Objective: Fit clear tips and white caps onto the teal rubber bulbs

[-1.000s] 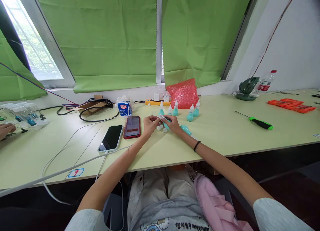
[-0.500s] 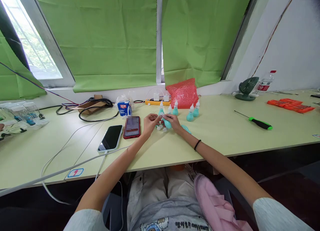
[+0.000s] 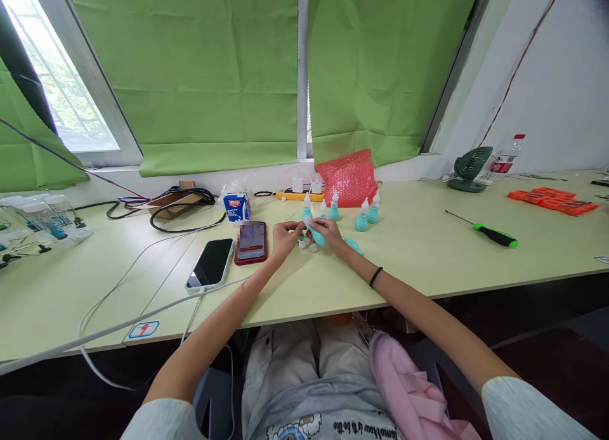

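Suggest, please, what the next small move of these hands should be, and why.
Perhaps steady the teal bulb with the right hand while the left hand works its pale tip: both hands meet there, though its fit is too small to tell.

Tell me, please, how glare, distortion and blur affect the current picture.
Head view: the window looks washed out; head view: the window frame leans, probably lens distortion; head view: pixelation hides part of the red phone; head view: the pale piece at the right hand looks indistinct.

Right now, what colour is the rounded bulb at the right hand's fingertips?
Turquoise bulb, best in head view.
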The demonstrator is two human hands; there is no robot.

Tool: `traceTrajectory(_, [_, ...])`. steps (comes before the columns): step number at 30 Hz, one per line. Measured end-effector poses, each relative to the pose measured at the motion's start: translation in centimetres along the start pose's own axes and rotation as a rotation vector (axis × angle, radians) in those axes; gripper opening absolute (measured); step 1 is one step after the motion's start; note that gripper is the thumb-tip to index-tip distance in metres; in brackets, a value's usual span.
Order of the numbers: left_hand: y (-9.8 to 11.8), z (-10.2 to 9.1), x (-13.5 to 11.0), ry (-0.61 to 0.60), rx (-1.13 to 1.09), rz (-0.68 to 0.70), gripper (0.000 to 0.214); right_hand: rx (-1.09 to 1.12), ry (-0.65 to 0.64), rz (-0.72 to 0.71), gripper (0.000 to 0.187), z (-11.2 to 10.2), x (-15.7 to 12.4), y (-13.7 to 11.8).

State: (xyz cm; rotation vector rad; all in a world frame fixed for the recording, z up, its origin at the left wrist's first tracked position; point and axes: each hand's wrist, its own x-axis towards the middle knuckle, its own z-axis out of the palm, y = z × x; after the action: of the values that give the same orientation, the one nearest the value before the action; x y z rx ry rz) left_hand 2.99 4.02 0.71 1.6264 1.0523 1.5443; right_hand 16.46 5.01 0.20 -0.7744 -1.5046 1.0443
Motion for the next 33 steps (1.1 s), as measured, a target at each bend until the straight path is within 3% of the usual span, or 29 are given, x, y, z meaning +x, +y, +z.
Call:
traceTrajectory(9, [1.0,0.5,-0.8,0.126,0.299,0.106,0.015,-0.296,0.103,-0.254,0.027,0.3,-0.4,0.3])
traceTrajectory(15, [1.3,0.2,-0.7,0.131,0.436,0.143,0.016,-0.328,0.220,-0.219,0.033,0.0,0.0,0.6])
traceTrajectory(19, [1.0,0.0,-0.6,0.039,0.541,0.210,0.015,-0.389,0.295,-0.260,0.030,-0.8,0.0,0.5])
traceTrajectory(22, [0.5,0.0,-0.7,-0.074,0.641,0.293,0.011,-0.501,0.264,-0.327,0.027,-0.7,-0.3,0.4])
traceTrajectory(26, [-0.3,0.2,-0.7,-0.196,0.773,0.366,0.010,-0.540,0.225,-0.310,0.026,-0.4,-0.3,0.5])
traceTrajectory(33, [-0.8,0.0,-0.5,-0.288,0.885,0.412,0.014,-0.483,0.170,-0.262,0.022,-0.5,-0.1,1.0])
